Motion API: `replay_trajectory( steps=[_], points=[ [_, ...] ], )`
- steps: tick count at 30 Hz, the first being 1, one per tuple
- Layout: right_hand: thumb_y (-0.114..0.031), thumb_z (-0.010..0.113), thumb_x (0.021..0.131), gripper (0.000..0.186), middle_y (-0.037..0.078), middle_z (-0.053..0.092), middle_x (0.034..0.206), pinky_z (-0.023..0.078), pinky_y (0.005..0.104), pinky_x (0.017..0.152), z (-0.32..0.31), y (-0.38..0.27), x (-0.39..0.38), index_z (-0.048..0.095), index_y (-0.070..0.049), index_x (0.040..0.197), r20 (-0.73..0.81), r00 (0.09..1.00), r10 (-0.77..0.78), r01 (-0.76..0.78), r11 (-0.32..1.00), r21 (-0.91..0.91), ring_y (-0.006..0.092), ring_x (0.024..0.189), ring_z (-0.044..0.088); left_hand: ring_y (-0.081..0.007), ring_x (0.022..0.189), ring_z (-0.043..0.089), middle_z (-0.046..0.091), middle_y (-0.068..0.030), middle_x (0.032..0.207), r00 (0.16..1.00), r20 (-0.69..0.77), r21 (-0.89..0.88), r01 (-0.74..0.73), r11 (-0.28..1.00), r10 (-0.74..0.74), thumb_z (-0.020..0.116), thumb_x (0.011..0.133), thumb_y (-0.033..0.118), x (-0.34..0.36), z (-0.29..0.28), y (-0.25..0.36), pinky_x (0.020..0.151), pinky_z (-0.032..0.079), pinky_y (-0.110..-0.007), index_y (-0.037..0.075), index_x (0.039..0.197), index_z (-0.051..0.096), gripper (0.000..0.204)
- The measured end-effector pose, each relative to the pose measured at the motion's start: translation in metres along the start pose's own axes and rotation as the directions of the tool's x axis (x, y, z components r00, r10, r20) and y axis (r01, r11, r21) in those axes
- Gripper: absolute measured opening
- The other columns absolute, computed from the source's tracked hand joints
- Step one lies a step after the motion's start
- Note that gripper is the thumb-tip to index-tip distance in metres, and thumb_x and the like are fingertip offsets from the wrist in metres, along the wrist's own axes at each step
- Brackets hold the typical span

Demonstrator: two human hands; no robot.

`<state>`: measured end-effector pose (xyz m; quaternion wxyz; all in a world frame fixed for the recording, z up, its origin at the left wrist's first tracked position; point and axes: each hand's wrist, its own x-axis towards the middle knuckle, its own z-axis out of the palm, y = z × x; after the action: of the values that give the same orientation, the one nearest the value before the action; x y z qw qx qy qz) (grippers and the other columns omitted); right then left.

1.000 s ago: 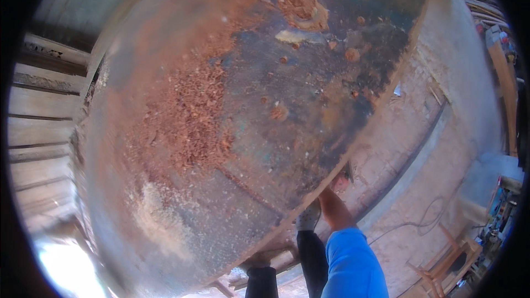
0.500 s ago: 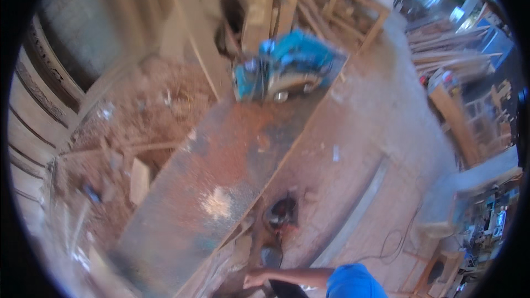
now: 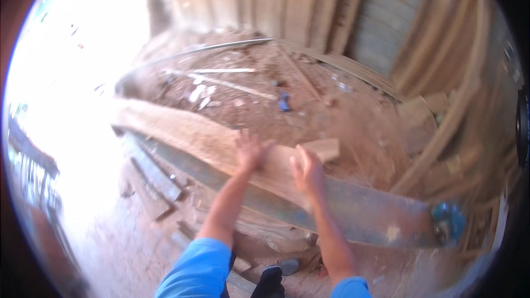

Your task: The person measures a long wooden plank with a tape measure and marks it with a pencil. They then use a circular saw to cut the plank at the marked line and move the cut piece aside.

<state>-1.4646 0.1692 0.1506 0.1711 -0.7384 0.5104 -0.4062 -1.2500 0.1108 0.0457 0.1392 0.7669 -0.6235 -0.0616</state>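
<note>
A long pale wooden plank [image 3: 193,132] lies along a narrow, metal-topped workbench [image 3: 359,204]. Flat on the plank's upper face rests my left hand [image 3: 250,152], its fingers spread apart. At the right end of the same plank is my right hand [image 3: 309,172], with fingers curled at the end edge; motion blurs it slightly. Sawdust marks the bare bench top. A teal power tool [image 3: 448,223] sits at the bench's far right end, away from both hands.
Offcuts, strips and a blue scrap [image 3: 284,101] litter the dusty ground behind the bench. Tall boards [image 3: 265,0] lean at the back. More timber pieces [image 3: 152,168] lie at the left, near a glaring bright opening. My shoe [image 3: 282,266] shows below.
The view has swung left along the bench, so the power tool now appears far right. Both hands are now at the plank, which was out of view; before, only one forearm and hand showed low down.
</note>
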Motion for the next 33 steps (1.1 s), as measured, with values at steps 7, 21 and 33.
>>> replay_trajectory(
  steps=[7, 21, 33],
  points=[
    [-0.053, 0.054, 0.092, 0.05, 0.019, 0.068, 0.108, 0.045, 0.0499, 0.093, 0.12, 0.042, 0.065, 0.067, -0.009, 0.112, 0.447, 0.776, 0.444, -0.132, 0.809, -0.573, 0.0388, 0.109, 0.061, -0.0423, 0.141, 0.028, 0.036, -0.0232, 0.149, 0.989, -0.076, -0.238, -0.145, 0.96, 0.13, 0.055, 0.091, 0.051, -0.011, -0.029, -0.039, 0.116, 0.02, -0.054, 0.012, 0.141, 0.045, 0.064],
    [-0.056, 0.052, 0.093, 0.051, 0.013, 0.07, 0.105, 0.041, 0.0498, 0.098, 0.121, 0.055, 0.05, 0.07, -0.011, 0.107, 0.343, 0.927, 0.15, 0.054, 0.854, -0.518, 0.0327, 0.105, 0.062, -0.0251, 0.058, 0.068, 0.068, -0.0168, 0.072, 0.658, 0.555, -0.597, 0.741, 0.307, -0.51, 0.057, 0.084, 0.073, -0.074, -0.074, -0.114, 0.052, 0.052, -0.035, -0.005, 0.084, 0.069, 0.079],
    [-0.06, 0.056, 0.089, 0.051, 0.009, 0.073, 0.093, 0.04, 0.0466, 0.095, 0.106, 0.073, 0.036, 0.073, -0.013, 0.093, 0.249, 0.961, 0.123, 0.009, 0.882, -0.471, 0.0279, 0.104, 0.063, -0.0124, 0.044, 0.046, 0.052, -0.0023, 0.055, 0.688, 0.408, -0.699, 0.658, 0.279, -0.6, 0.052, 0.084, 0.077, -0.094, -0.032, -0.074, 0.041, 0.034, -0.028, 0.006, 0.073, 0.066, 0.074]
  ],
)
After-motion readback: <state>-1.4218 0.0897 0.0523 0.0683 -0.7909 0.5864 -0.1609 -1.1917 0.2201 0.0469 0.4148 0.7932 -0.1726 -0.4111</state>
